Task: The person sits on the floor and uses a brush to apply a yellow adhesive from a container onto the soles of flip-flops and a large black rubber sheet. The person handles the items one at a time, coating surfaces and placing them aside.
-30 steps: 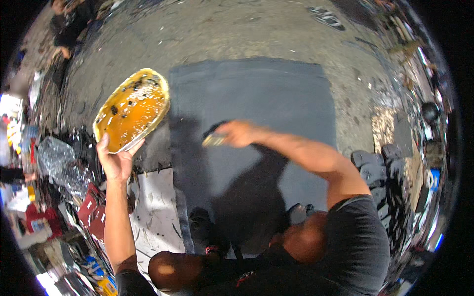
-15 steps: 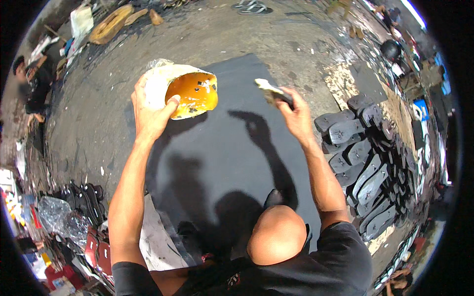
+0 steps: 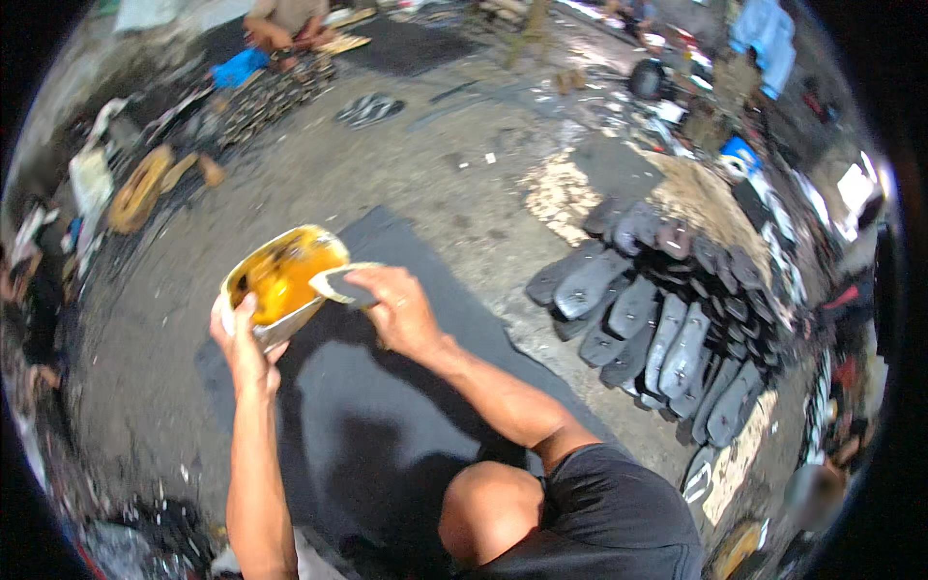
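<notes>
The person crouched over a dark grey rubber sheet [image 3: 387,406] spread flat on the rough concrete floor [image 3: 406,164], one bare knee [image 3: 488,507] raised at the lower middle of the view. The left hand [image 3: 242,343] was closed around the near edge of a shallow container [image 3: 278,280], fingers wrapped under its rim, and held it tilted above the far left corner of the sheet; the container's inside was coated with a glossy amber-yellow glue flecked with dark spots. The right hand [image 3: 401,309] was clenched around a small flat applicator [image 3: 333,283], pale with a darker middle, whose tip reached over the container's right rim and touched or nearly touched the glue; which of the two could not be told. Both hands were close together, just above the sheet rather than resting on it. To the right of the sheet, well apart from the hands, lay rows of dark sandal soles [image 3: 667,333] overlapping one another on the floor. Farther off, at the upper left, another person's hands [image 3: 280,29] worked beside a heap of dark pieces [image 3: 261,101], and a loose pair of sandals [image 3: 367,108] lay on the bare floor between that heap and the sheet.
</notes>
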Available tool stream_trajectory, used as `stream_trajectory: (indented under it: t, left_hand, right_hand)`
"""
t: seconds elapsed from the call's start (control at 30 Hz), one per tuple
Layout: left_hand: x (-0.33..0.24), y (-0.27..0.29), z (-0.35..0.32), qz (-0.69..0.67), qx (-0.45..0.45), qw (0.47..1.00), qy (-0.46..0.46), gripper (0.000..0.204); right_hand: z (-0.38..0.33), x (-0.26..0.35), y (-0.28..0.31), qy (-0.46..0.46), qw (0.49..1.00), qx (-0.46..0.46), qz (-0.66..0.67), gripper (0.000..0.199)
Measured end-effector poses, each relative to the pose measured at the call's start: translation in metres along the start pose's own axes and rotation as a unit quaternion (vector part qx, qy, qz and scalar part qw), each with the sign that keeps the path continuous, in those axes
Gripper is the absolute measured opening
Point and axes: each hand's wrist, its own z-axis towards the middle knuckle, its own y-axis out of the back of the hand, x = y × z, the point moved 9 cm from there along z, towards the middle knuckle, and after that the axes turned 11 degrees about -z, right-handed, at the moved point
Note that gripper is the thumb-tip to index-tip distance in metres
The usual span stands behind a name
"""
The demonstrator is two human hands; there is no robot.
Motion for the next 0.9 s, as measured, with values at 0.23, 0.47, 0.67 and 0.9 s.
stream_trajectory:
  t: [0.23,0.47,0.67,0.9]
  left_hand:
    - [0.033,0.003,0.012,-0.218,0.045,0.967,0.126,0.073]
    - [-0.001,0.121,0.021,-0.260,0.024,0.964,0.046,0.070]
    - [0.114,0.289,-0.068,-0.137,0.049,0.977,0.156,0.065]
    - [0.222,0.245,-0.209,-0.169,0.068,0.937,0.297,0.097]
  right_hand:
    - [-0.017,-0.005,-0.030,-0.044,0.989,0.140,-0.022,0.046]
    - [-0.082,-0.118,-0.031,-0.292,0.902,0.286,-0.138,0.038]
    - [-0.137,-0.175,-0.064,-0.329,0.792,0.406,-0.314,0.028]
    - [-0.128,-0.173,-0.153,-0.359,0.814,0.397,-0.225,0.028]
